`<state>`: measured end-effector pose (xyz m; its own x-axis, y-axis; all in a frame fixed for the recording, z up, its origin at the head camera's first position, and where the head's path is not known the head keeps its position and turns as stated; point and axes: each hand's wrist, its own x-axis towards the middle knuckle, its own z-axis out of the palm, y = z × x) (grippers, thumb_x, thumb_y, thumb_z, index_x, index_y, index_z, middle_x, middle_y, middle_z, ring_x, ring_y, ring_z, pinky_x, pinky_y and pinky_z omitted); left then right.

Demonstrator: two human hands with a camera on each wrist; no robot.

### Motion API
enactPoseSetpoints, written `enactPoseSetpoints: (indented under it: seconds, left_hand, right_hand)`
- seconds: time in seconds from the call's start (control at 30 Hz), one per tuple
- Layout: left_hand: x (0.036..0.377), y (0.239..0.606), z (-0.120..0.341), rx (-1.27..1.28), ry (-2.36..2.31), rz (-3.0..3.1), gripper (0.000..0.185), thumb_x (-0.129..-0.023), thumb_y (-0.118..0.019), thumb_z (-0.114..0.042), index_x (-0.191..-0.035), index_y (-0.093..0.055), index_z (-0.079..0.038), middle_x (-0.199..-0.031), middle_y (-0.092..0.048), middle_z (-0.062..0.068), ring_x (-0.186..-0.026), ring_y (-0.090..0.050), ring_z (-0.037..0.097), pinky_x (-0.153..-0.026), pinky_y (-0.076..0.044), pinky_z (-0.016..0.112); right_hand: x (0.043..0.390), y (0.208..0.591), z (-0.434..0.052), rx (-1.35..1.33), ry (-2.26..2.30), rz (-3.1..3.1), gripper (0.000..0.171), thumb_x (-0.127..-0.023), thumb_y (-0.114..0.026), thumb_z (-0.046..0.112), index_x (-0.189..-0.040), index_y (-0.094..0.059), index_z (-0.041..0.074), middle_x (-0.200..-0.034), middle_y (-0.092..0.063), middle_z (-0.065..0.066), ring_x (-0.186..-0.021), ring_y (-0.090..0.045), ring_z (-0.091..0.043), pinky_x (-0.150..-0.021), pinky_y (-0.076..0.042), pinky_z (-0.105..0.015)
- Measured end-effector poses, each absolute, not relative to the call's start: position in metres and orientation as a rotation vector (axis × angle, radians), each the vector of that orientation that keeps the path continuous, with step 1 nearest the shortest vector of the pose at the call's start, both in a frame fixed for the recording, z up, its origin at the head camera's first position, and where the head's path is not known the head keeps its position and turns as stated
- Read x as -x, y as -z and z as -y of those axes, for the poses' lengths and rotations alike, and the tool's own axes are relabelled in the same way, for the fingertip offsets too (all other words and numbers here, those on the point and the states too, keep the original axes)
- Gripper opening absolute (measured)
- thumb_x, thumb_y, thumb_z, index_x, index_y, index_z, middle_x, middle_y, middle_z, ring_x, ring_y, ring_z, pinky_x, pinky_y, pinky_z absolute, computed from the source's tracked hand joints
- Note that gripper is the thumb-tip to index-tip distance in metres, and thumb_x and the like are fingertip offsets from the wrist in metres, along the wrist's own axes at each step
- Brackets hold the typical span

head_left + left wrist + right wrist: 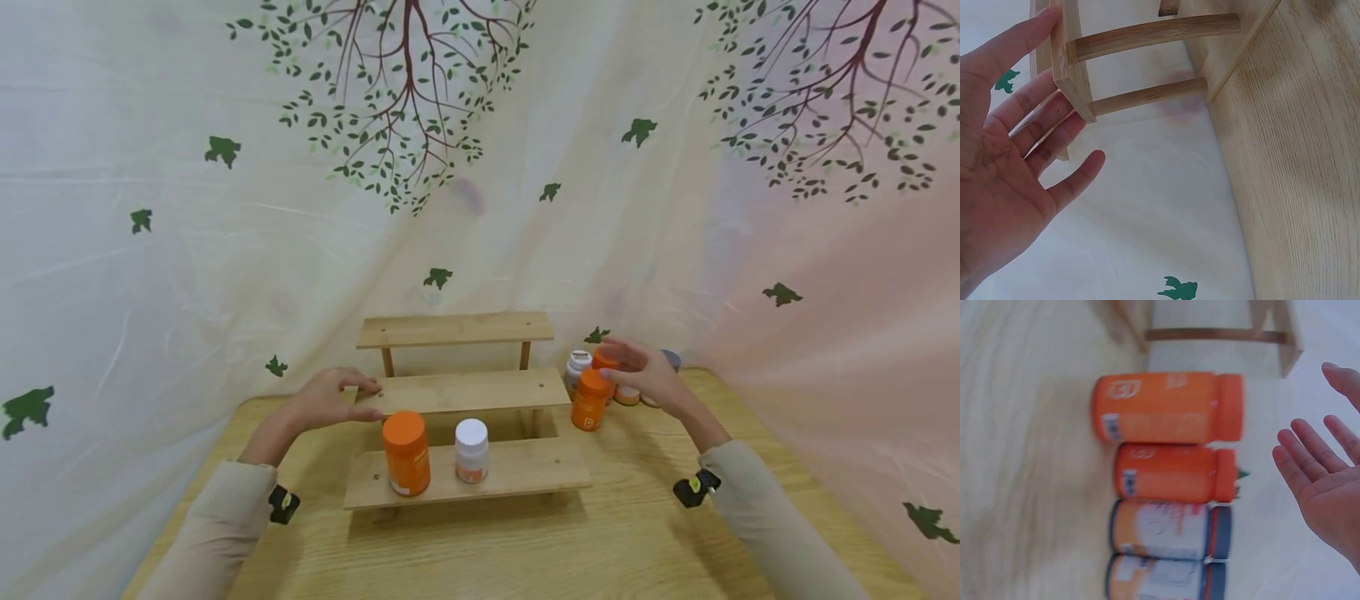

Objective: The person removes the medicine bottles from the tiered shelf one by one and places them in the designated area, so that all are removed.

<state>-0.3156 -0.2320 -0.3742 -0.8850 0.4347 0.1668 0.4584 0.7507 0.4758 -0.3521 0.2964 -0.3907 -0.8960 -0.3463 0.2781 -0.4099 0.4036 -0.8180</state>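
The left hand [330,398] rests flat, fingers straight, on the stepped rack's [465,392] middle shelf, apparently steadying it. The right hand [647,373] hovers with fingers spread wide over the orange bottle [589,401] standing on the tabletop [480,542] just beside the rack.

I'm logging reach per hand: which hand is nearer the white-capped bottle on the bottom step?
Left. The left hand rests on the middle step; the right hand hovers beyond the rack from the white-capped bottle.
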Motion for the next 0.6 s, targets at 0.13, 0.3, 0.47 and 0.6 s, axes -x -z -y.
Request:
enactPoseSetpoints:
  seconds: [0.13, 0.3, 0.47, 0.6]
  left_hand:
    - [0.315, 0.374, 0.232, 0.738, 0.796, 2.902, 0.055, -0.074, -0.074, -0.051, -0.114, -0.069, -0.014, -0.121, -0.063, 0.007, -0.114, -0.055, 0.032, -0.095, -0.043, 0.055]
    - [0.318, 0.371, 0.230, 0.759, 0.771, 2.888, 0.052, -0.072, -0.076, -0.049, -0.110, -0.070, -0.013, -0.115, -0.066, 0.007, -0.108, -0.058, 0.029, -0.093, -0.046, 0.052]
    - [0.322, 0.371, 0.230, 0.791, 0.770, 2.876, 0.051, -0.071, -0.077, -0.048, -0.105, -0.072, -0.012, -0.109, -0.067, 0.004, -0.102, -0.060, 0.025, -0.089, -0.048, 0.048]
    - [0.322, 0.370, 0.231, 0.776, 0.814, 2.896, 0.051, -0.069, -0.078, -0.048, -0.105, -0.072, -0.013, -0.107, -0.067, 0.002, -0.100, -0.059, 0.022, -0.088, -0.048, 0.048]
  right_hand:
    - [0.345, 0.375, -0.286, -0.690, -1.508, 2.591, 0.065, -0.087, -0.067, 0.026, -0.144, -0.037, 0.017, -0.139, -0.049, -0.015, -0.128, -0.045, -0.037, -0.098, -0.044, -0.048]
    - [0.336, 0.358, -0.268, -0.797, -1.534, 2.563, 0.060, -0.087, -0.067, 0.020, -0.141, -0.042, 0.024, -0.139, -0.050, -0.009, -0.127, -0.046, -0.033, -0.095, -0.048, -0.041]
    - [0.325, 0.349, -0.246, -0.946, -1.562, 2.538, 0.059, -0.086, -0.069, 0.019, -0.139, -0.044, 0.027, -0.137, -0.052, -0.003, -0.125, -0.050, -0.026, -0.099, -0.045, -0.042]
    - [0.316, 0.344, -0.225, -1.102, -1.578, 2.504, 0.060, -0.085, -0.070, 0.019, -0.139, -0.045, 0.022, -0.136, -0.053, -0.002, -0.126, -0.050, -0.021, -0.105, -0.039, -0.042]
